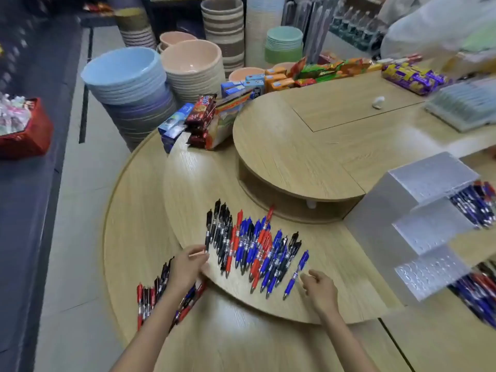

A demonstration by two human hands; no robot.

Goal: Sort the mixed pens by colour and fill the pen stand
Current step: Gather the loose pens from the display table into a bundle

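A mixed row of black, red and blue pens point(252, 245) lies on the raised wooden step. My left hand point(188, 264) pinches the tip end of a black pen point(208, 232) at the row's left end. My right hand point(320, 287) hovers with loosely curled fingers just right of a lone blue pen point(296, 273), holding nothing. A second heap of pens point(153, 294) lies on the lower counter, partly hidden under my left forearm. The white tiered pen stand point(418, 224) sits at right, with blue and red pens point(475, 205) in its compartments.
A round wooden shelf point(290, 162) rises behind the pens. Snack packets point(201, 116) and cartons point(255, 84) line the counter's far edge. Stacked bowls point(128, 84) stand beyond it on the left. A clear box point(464, 108) sits at far right.
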